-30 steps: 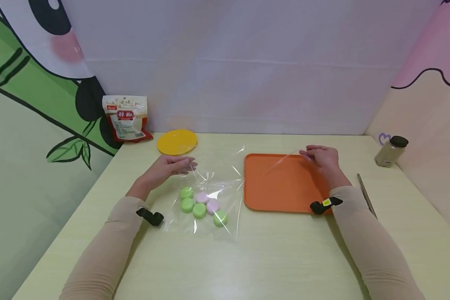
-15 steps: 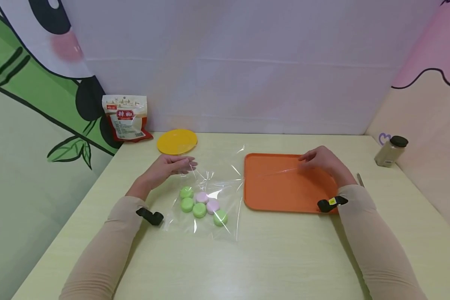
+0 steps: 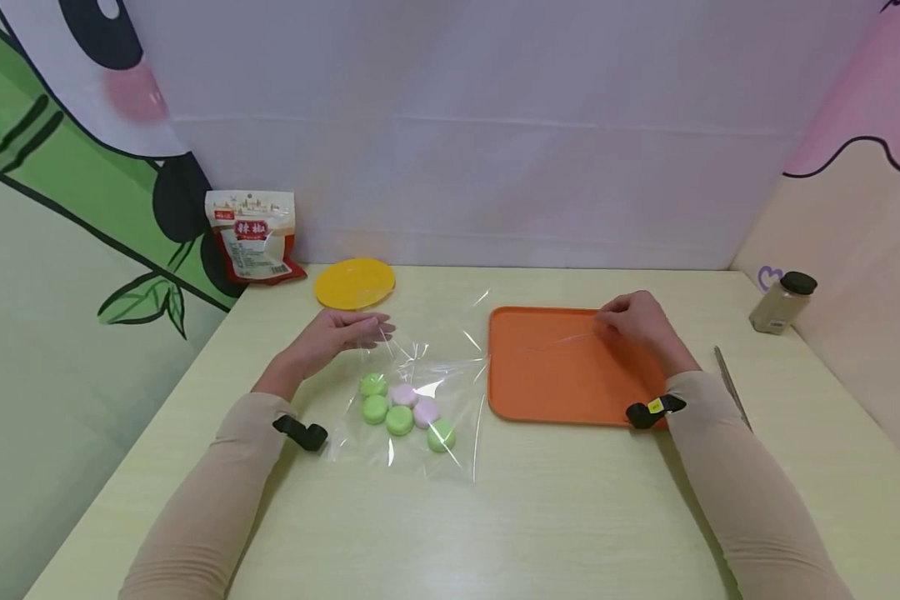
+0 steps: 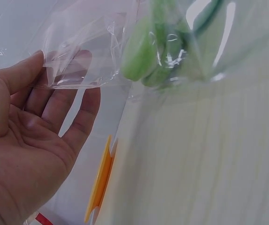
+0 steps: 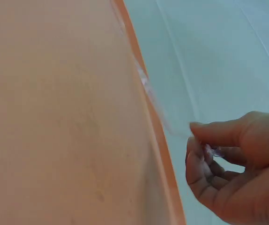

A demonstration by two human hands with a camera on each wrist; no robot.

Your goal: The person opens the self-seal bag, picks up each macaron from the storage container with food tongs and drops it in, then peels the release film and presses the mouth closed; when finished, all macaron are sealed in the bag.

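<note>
A clear plastic bag [image 3: 461,392] lies left of centre in the head view, with several round green pieces [image 3: 400,421] and two lilac pieces [image 3: 425,412] inside. My left hand [image 3: 337,333] holds the bag's upper left edge. Seen from the left wrist, the thumb [image 4: 29,70] is in front of the film and fingertips show through it. Over the orange tray [image 3: 547,375], my right hand [image 3: 637,321] pinches a thin clear strip [image 3: 570,339] between thumb and fingers. The right wrist view shows this strip [image 5: 146,84] trailing away from the fingertips across the tray's rim.
A yellow disc [image 3: 355,283] lies behind the left hand, near a red and white food pouch [image 3: 253,237] at the back left. A jar with a black lid [image 3: 783,302] stands at the right edge. A thin metallic item [image 3: 729,385] lies beside the right forearm.
My right hand has come down a little over the tray with the clear strip, shifting right and then back left. My left hand and the bag have stayed in place.
</note>
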